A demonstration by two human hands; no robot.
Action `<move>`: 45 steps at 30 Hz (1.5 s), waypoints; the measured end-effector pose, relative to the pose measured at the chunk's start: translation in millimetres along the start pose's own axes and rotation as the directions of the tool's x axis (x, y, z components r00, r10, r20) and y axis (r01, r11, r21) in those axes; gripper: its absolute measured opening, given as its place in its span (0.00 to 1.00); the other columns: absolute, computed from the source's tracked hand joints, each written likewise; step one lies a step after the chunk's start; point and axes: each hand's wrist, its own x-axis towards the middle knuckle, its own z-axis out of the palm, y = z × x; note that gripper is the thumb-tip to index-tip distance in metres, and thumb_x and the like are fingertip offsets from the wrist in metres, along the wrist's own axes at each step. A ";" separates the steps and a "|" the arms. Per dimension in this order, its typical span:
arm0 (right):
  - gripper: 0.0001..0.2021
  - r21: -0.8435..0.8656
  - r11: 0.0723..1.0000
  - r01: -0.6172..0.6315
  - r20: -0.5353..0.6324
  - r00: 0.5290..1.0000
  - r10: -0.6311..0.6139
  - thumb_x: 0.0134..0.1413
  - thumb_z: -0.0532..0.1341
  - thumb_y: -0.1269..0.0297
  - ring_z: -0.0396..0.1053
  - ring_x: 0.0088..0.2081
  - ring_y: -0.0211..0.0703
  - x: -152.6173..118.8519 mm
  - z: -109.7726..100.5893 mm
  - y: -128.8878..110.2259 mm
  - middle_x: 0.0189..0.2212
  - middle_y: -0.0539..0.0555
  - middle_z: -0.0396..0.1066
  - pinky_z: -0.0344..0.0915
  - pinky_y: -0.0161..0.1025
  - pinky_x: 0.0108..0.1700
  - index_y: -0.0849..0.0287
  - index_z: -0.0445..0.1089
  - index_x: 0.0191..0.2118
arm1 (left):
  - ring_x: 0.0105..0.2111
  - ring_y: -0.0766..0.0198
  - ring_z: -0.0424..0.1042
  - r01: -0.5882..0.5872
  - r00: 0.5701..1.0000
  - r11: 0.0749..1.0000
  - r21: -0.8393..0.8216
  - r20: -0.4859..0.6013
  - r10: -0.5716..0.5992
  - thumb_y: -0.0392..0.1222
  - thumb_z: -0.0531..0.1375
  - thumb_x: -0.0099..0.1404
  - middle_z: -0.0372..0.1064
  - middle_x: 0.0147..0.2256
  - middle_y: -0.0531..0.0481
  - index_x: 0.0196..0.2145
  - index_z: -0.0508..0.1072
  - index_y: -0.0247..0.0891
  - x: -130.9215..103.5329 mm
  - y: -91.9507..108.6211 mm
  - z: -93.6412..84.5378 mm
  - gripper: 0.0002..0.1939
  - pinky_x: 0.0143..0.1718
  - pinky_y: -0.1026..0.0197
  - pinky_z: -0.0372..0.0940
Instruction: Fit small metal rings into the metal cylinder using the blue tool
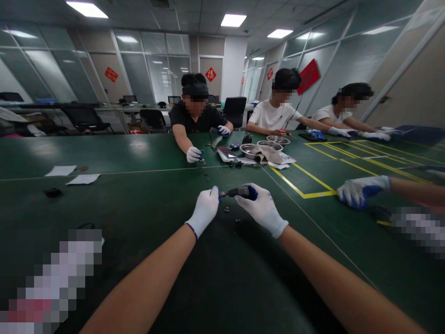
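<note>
My right hand, in a white glove with blue on the fingers, is closed around a black electric screwdriver that points left. At its tip, my left hand, gloved the same way, pinches a small metal part; the fingers hide most of it, so its kind cannot be made out. Tool and part meet or nearly meet between the hands. On the green table just below lie several small nuts, the closest ones under the screwdriver.
Across the table a person in black reaches forward with a gloved hand. Metal bowls and a cloth stand at the back. A co-worker's gloved hand rests at right by yellow tape. Papers lie at left.
</note>
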 end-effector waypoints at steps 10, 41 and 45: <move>0.13 0.016 0.998 -0.065 0.075 0.995 0.064 0.44 0.70 0.53 0.74 0.33 0.48 -2.4 17.1 -2.1 0.29 0.51 0.77 0.68 0.43 0.37 0.55 0.74 0.33 | 0.27 0.63 0.76 0.169 0.954 0.877 -0.450 0.299 -0.030 0.46 0.66 0.66 0.77 0.35 0.48 0.40 0.74 0.39 -3.1 0.4 8.2 0.10 0.27 0.62 0.72; 0.11 0.282 0.938 -0.202 -0.099 0.966 0.238 0.48 0.63 0.61 0.76 0.46 0.59 -25.0 -19.0 62.2 0.42 0.59 0.79 0.72 0.56 0.50 0.53 0.73 0.40 | 0.66 0.37 0.58 -0.415 0.826 0.346 0.841 0.189 0.531 0.57 0.64 0.63 0.60 0.66 0.33 0.63 0.66 0.37 78.0 3.1 -23.7 0.36 0.67 0.39 0.54; 0.12 0.290 0.930 -0.225 -0.091 0.961 0.261 0.47 0.63 0.59 0.75 0.44 0.59 -25.7 -17.9 59.5 0.40 0.58 0.78 0.72 0.58 0.49 0.52 0.73 0.40 | 0.72 0.30 0.47 -0.152 0.950 0.385 0.910 0.026 0.312 0.65 0.58 0.65 0.48 0.71 0.24 0.71 0.54 0.28 107.7 9.9 -9.5 0.49 0.69 0.34 0.48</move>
